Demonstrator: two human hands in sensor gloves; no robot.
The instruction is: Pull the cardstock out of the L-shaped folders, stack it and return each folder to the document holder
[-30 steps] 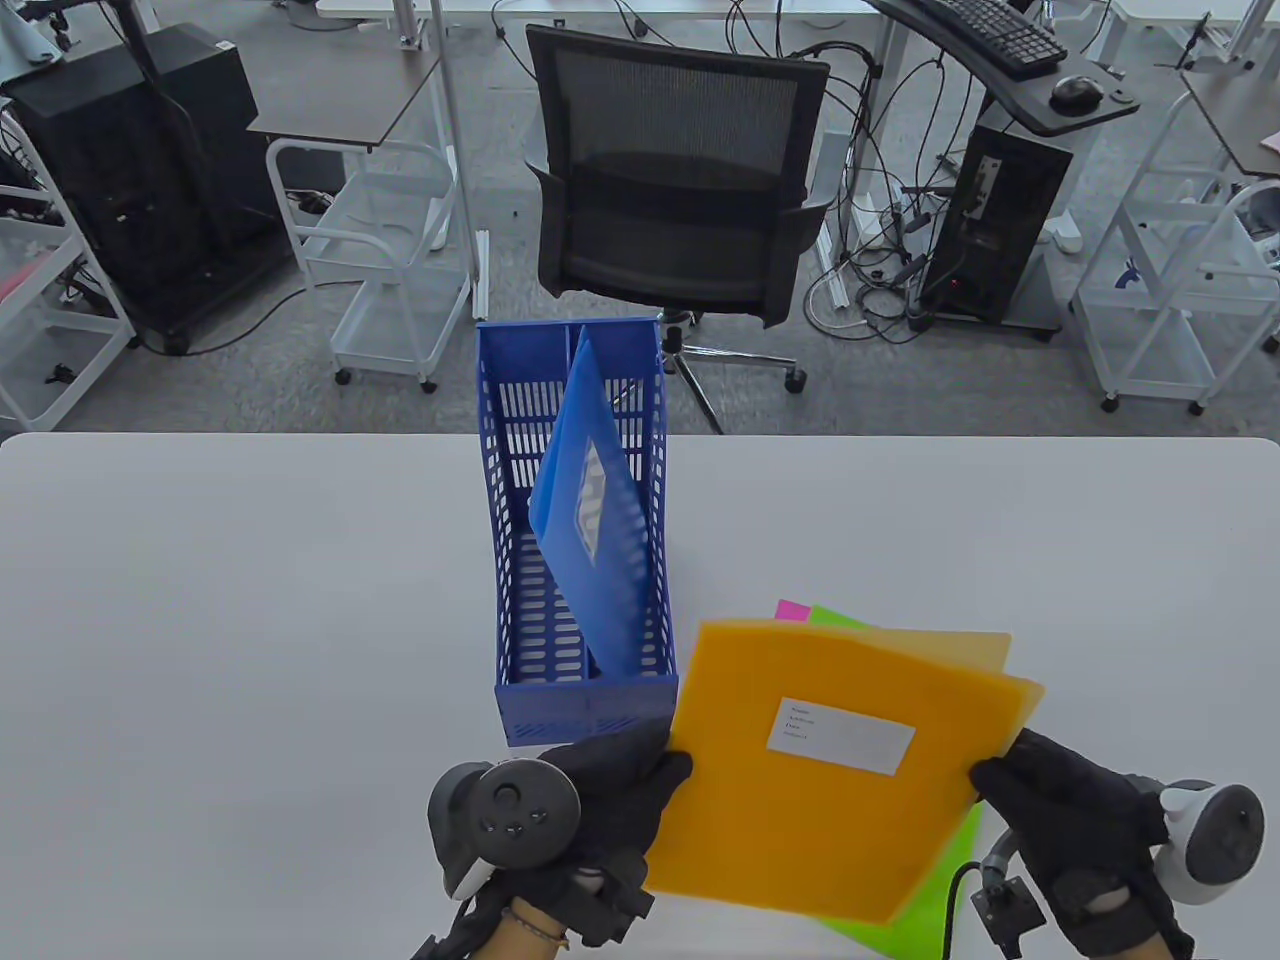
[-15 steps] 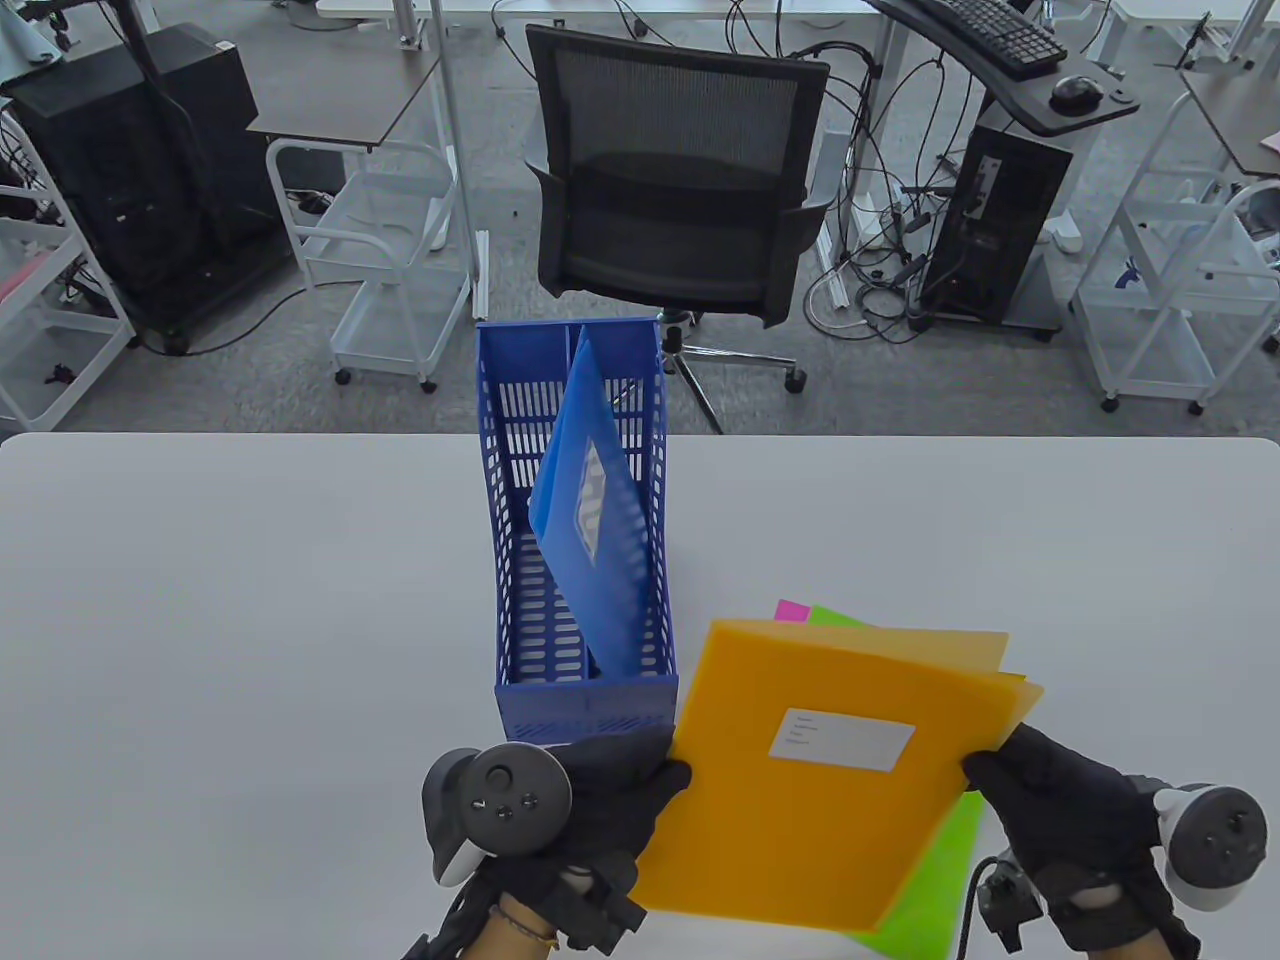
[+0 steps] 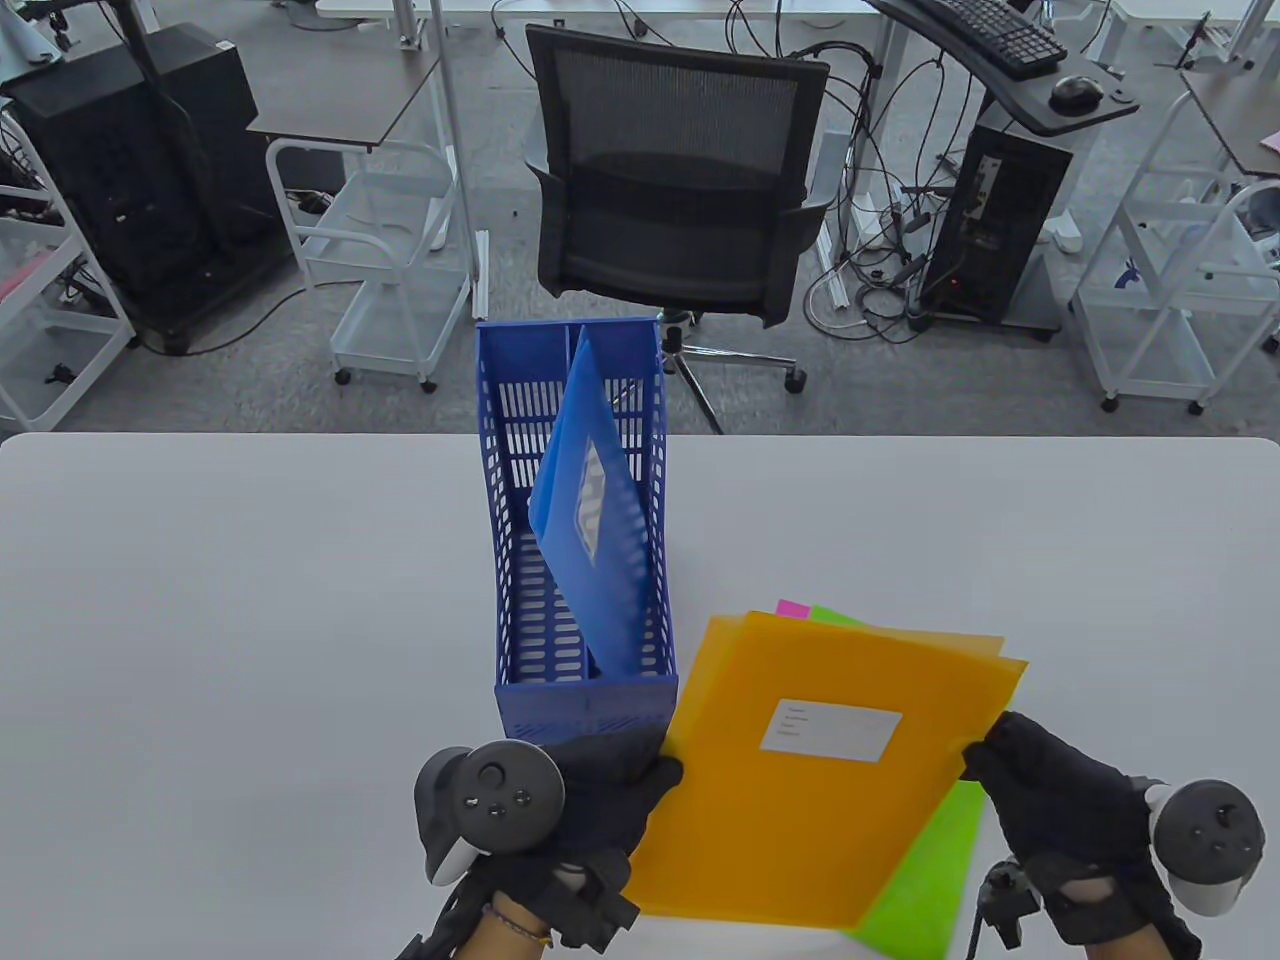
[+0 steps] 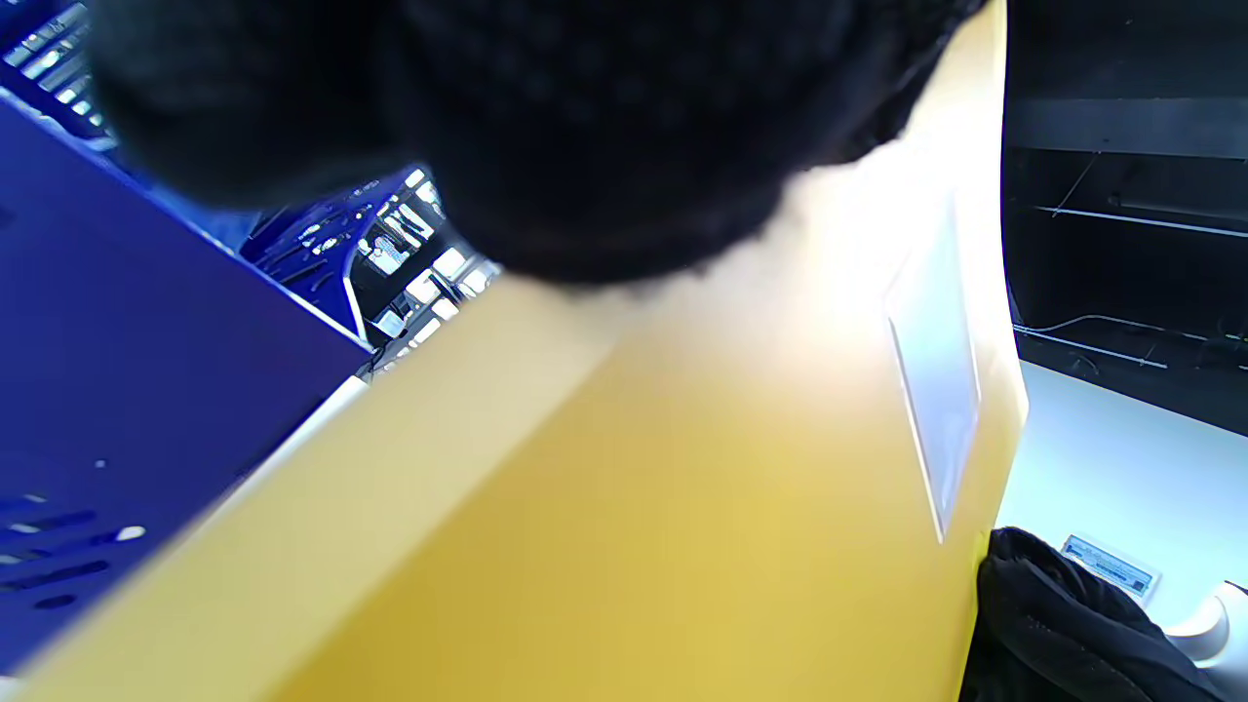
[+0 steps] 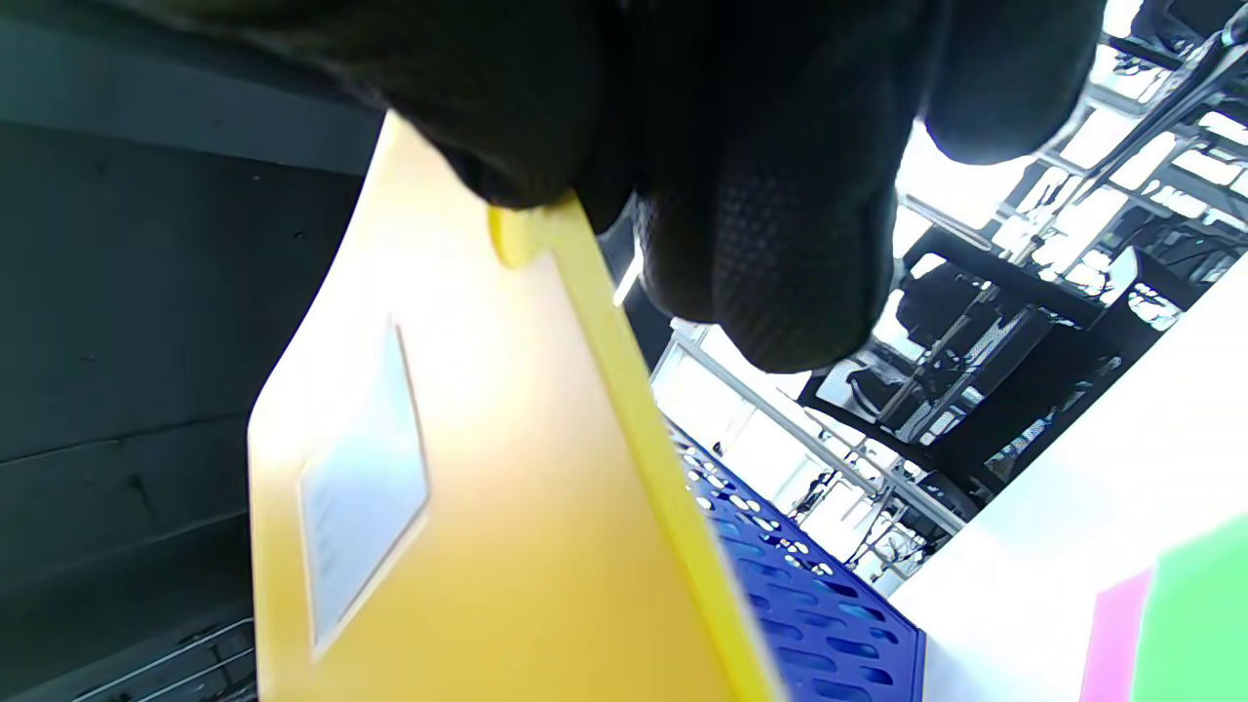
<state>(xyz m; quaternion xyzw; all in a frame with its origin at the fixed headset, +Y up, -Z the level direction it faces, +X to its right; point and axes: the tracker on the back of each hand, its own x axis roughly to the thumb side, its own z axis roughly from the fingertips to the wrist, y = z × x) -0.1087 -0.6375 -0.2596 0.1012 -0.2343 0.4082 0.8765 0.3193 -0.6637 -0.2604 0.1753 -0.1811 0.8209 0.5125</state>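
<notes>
An orange-yellow L-shaped folder (image 3: 800, 790) with a white label is held above the table's near right. My left hand (image 3: 640, 775) pinches its left edge and my right hand (image 3: 985, 760) pinches its right edge. A paler yellow sheet peeks out along the folder's far edge. Under it lie green cardstock (image 3: 925, 880) and a pink sheet (image 3: 793, 607) flat on the table. The blue slotted document holder (image 3: 575, 690) stands left of the folder, with a blue folder (image 3: 590, 540) leaning inside. In the left wrist view my gloved fingers (image 4: 585, 127) lie on the folder (image 4: 634, 487). The right wrist view shows my fingertips (image 5: 770, 244) at the folder's corner (image 5: 507, 234).
A black mesh office chair (image 3: 680, 190) stands beyond the table's far edge. White wire carts (image 3: 390, 270) and desks with computers fill the room behind. The grey table (image 3: 220, 620) stretches wide to the left of the holder.
The orange folder has shifted slightly left and toward me with both hands. The paler sheet along its far edge shows less than before.
</notes>
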